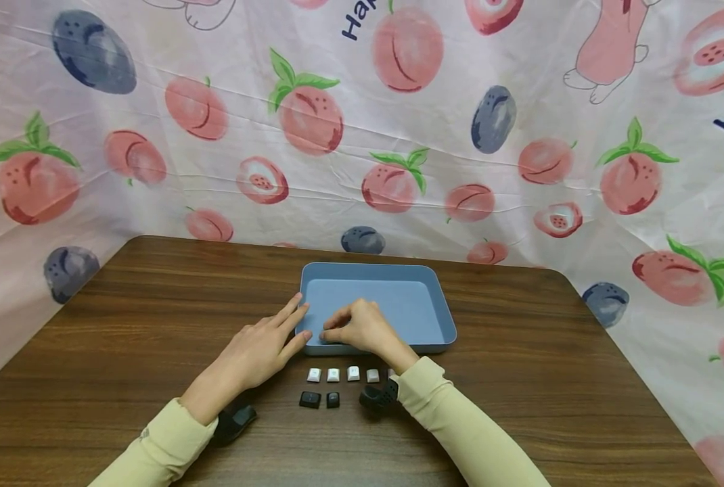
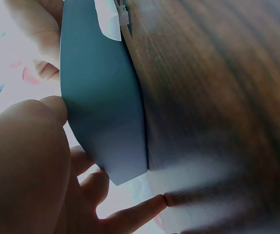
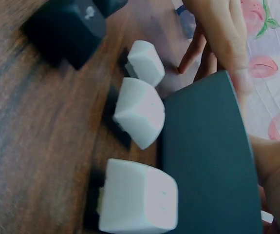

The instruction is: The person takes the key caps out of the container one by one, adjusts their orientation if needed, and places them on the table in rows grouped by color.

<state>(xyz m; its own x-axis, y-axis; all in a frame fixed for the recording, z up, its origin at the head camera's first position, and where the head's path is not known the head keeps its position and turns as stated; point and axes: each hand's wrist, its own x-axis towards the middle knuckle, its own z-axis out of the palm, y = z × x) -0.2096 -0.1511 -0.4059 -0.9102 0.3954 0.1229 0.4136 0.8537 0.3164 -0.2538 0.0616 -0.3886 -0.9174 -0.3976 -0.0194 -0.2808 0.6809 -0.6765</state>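
My left hand (image 1: 258,348) lies along the left front corner of a blue tray (image 1: 444,311), fingers fairly straight and spread, touching its rim and side. In the left wrist view, fingertips press the tray's outer wall (image 2: 101,107). My right hand (image 1: 362,326) reaches over the front rim, inside the tray's left front part. Its thumb and index finger pinch a small dark keycap (image 1: 323,335), mostly hidden. Before the tray stands a row of several white keycaps (image 1: 333,375), one partly behind my right wrist. Two black keycaps (image 1: 310,400) sit nearer me.
The brown wooden table (image 1: 185,304) carries everything. A fruit-printed cloth (image 1: 429,122) hangs behind and at the sides. Black wrist-worn devices (image 1: 234,423) show at both wrists. In the right wrist view, white keycaps (image 3: 139,200) stand close to the tray's front wall.
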